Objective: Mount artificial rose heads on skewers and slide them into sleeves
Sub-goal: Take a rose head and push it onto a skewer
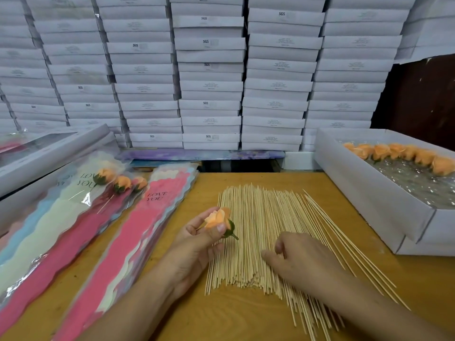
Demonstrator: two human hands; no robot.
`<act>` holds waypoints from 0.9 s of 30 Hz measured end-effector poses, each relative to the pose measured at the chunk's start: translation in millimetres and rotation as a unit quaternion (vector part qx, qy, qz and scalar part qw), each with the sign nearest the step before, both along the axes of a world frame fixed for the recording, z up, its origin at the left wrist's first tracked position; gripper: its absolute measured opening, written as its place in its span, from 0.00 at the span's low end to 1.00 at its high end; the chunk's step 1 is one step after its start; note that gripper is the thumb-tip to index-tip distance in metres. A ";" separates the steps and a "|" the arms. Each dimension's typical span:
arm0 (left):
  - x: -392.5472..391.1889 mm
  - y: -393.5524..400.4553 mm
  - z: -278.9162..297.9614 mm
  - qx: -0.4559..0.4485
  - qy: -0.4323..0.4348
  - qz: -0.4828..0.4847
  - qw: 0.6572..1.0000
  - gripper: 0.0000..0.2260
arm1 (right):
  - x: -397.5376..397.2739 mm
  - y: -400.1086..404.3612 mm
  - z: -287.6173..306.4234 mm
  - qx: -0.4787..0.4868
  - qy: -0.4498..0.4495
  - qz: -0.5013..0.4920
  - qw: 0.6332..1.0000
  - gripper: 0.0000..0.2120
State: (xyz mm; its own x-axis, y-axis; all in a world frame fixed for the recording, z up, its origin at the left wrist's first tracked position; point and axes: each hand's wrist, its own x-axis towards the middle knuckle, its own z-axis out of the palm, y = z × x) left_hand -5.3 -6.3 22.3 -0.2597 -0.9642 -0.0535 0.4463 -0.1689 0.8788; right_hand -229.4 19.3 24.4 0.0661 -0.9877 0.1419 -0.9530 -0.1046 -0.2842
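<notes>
**One rose head in hand, no skewer picked yet**

One peach rose head (218, 220) sits pinched in the left hand (197, 238), thumb across the petals and fingers behind, with its green calyx and short stub turned right, toward the skewer pile (261, 239) spread on the wooden table (246, 321). The left hand holds it just above the pile's left edge.

The right hand (299, 260) lies palm down on the pile, fingers loosely bent, forefinger and thumb reaching left onto the sticks. Whether a stick is already caught between them cannot be told; none is lifted.

Likely troubles from here: the sticks lie packed side by side, so the fingers may drag up several at once or scatter the loose ones at the right edge. A thumb pressed hard on soft petals could crush them. The stub is small, so an off-centre push might send the point out through the calyx or toward the fingers behind.

To the left lie a stack of pink sleeves (138, 242) and three finished roses in sleeves (118, 183). The white box (369, 190) at right holds more rose heads.
</notes>
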 end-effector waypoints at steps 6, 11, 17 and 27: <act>-1.2 2.2 1.5 0.005 -0.010 0.004 1.000 0.29 | 1.7 -2.6 0.8 0.051 -0.054 0.004 0.997 0.23; -1.5 2.4 5.2 0.024 0.008 0.011 1.000 0.27 | -3.1 -6.9 2.7 0.093 -0.125 -0.018 0.988 0.22; 4.2 -3.6 5.0 0.043 0.046 0.024 0.998 0.26 | -14.9 -8.4 13.8 0.110 -0.205 -0.038 0.972 0.22; 13.2 -12.9 -3.8 0.063 0.072 -0.002 0.995 0.08 | -36.9 2.3 23.1 0.130 -0.285 -0.082 0.946 0.18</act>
